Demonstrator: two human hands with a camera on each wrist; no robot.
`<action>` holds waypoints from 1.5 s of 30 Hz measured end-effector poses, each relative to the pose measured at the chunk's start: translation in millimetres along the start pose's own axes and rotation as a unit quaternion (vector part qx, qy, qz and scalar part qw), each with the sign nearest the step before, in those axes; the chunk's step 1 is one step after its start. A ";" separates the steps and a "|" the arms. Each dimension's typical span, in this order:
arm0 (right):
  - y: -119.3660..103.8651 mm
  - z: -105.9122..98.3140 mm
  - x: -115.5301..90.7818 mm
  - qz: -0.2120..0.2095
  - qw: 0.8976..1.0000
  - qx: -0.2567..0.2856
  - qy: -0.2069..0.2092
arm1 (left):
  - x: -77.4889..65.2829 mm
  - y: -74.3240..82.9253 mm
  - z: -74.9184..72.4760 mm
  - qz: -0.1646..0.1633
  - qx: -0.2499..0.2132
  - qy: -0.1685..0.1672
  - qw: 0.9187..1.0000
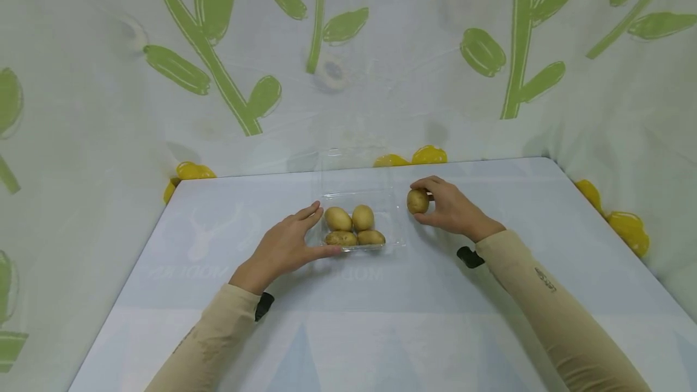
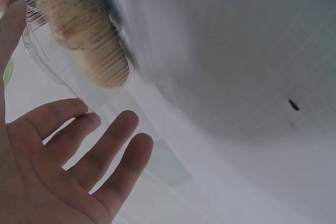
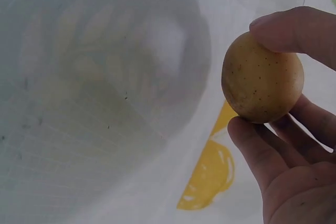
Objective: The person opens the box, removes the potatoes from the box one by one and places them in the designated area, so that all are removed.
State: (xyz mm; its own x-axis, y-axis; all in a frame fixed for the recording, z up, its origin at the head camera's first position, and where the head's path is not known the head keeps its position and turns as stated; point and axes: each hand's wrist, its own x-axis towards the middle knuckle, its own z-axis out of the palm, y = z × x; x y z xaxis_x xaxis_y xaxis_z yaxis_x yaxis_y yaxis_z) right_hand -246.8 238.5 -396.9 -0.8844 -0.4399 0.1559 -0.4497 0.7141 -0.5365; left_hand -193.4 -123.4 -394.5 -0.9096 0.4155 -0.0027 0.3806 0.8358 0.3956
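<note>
Right hand (image 1: 451, 205) pinches 1 potato (image 1: 417, 201) between thumb and fingers, between 2 and 3 o'clock of the clear container (image 1: 388, 218) holding 4 more potatoes (image 1: 339, 219); left hand (image 1: 284, 245), fingers spread apart, touches its 9 o'clock side

A rounded, yellow-brown potato (image 1: 417, 201), flecked with small dark specks, is pinched between the right hand's (image 1: 448, 205) thumb and fingers. Between the hands lies a clear plastic box (image 1: 391, 224), its lid (image 1: 355, 171) raised at the far side; the left hand (image 1: 287, 244) touches it. Inside lie four similar potatoes (image 1: 339, 219), two near the left thumb, two just beyond.
</note>
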 end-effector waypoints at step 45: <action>13.3 -1.4 -9.2 0.031 0.999 -0.028 -0.011 | 0.3 0.3 0.6 0.004 -0.005 0.006 1.000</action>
State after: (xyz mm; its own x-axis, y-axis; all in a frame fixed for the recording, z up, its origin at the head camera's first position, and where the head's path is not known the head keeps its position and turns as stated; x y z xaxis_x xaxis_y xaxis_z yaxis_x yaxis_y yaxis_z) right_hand -244.9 252.8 -404.3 -0.9085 -0.4044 0.1049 -0.4002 0.7701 -0.4969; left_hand -193.4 -122.9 -395.0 -0.9087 0.4173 0.0122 0.3860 0.8288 0.4050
